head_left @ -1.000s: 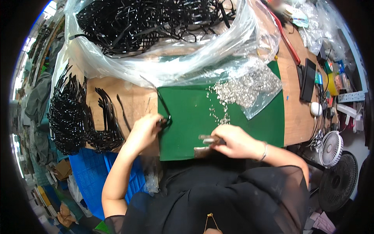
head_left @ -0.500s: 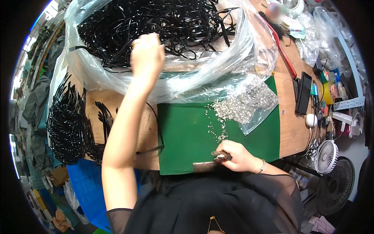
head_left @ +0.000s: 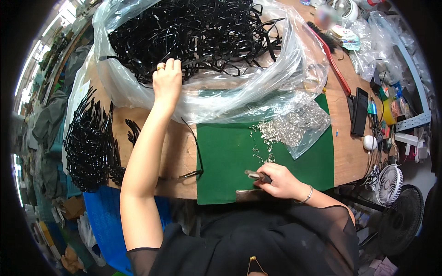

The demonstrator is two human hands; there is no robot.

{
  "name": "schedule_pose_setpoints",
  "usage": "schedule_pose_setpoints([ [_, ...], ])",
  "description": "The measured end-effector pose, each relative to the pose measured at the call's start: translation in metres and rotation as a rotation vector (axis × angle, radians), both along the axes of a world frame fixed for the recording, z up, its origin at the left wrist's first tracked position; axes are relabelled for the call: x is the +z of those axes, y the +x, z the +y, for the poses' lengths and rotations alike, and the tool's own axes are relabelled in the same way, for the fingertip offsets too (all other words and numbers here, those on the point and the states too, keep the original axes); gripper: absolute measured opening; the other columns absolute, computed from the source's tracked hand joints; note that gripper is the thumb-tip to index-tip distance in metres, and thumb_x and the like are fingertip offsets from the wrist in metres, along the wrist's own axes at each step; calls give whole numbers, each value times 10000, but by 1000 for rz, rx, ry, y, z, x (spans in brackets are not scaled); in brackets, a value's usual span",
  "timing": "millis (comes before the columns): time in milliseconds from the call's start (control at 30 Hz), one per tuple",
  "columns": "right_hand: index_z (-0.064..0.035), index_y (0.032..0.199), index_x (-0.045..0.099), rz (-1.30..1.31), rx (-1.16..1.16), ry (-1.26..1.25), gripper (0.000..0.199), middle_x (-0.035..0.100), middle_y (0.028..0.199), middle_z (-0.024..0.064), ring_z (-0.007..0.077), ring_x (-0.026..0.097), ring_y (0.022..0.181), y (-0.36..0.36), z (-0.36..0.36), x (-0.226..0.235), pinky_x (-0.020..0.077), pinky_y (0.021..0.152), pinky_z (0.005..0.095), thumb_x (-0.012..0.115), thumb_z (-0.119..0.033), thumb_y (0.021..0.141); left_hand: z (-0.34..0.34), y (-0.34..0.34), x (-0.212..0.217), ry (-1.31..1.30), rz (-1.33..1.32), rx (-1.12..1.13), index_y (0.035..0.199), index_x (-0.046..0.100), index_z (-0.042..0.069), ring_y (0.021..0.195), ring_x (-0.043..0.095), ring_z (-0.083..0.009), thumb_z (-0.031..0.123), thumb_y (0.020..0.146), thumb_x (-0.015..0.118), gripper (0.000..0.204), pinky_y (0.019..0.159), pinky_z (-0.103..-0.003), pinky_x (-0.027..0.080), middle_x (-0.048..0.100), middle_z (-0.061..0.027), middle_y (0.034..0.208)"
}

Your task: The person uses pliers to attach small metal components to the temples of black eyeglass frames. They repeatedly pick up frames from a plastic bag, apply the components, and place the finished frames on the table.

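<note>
My left hand (head_left: 167, 85), wearing a ring, is at the near edge of a tangled heap of shiny black straps (head_left: 193, 37) in a large clear plastic bag (head_left: 115, 87). Its fingers are bent together over a strap, though their tips are partly hidden. My right hand (head_left: 281, 181) grips a dark pair of pliers (head_left: 256, 175), whose jaws point left above a green mat (head_left: 221, 161). Just beyond it, small silvery metal pieces (head_left: 274, 133) are scattered on the mat. They spill from a small clear bag (head_left: 308, 122) that holds more of them.
Bundled black straps (head_left: 87, 147) lie at the table's left edge, with a loose strap (head_left: 191, 174) beside the mat. Along the right are a red-handled brush (head_left: 338, 73), a phone (head_left: 359, 112) and a small white fan (head_left: 388, 184). A blue basket (head_left: 103, 221) stands below left.
My left hand has shifted left and nearer along the strap heap. The pliers have turned, so their jaws show further out from my right hand. The whole view has shifted slightly.
</note>
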State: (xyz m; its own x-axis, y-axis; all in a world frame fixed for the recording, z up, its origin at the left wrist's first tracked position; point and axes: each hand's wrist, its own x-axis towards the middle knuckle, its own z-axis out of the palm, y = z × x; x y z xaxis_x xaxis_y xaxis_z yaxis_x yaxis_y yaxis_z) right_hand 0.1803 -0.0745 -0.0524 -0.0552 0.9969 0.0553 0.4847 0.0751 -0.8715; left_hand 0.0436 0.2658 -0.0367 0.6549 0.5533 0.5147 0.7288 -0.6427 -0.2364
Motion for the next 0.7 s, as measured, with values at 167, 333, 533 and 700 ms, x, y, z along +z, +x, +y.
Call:
schedule_pose_setpoints([
  [167, -30, 813, 532, 9, 1, 114, 186, 516, 718, 91, 259, 513, 658, 3, -15, -13, 430, 596, 333, 639, -34, 661, -13, 12, 0, -128, -68, -80, 870, 518, 68, 760, 540, -295, 120, 797, 541, 92, 639, -387, 469, 544, -106, 800],
  [333, -30, 801, 522, -36, -45, 68, 195, 509, 708, 92, 262, 515, 657, -2, -10, -7, 424, 586, 330, 633, -11, 642, -49, 44, 6, -80, -120, -190, 767, 521, 35, 704, 579, -286, 16, 709, 532, 62, 597, -343, 504, 557, -122, 740],
  [533, -28, 791, 538, 36, -91, 10, 151, 507, 682, 92, 243, 511, 618, 0, -10, -4, 413, 563, 315, 650, -37, 691, -66, 32, 27, -160, -26, -220, 861, 529, -9, 756, 556, -286, -24, 699, 492, 166, 652, -329, 490, 538, -129, 767],
  [700, -23, 807, 548, 45, -110, 15, 142, 501, 679, 90, 244, 497, 599, 2, -8, -6, 402, 547, 317, 647, -62, 713, -16, 2, 25, -10, 244, -310, 824, 531, 95, 907, 527, -233, 57, 722, 510, 111, 840, -351, 437, 554, -45, 808],
])
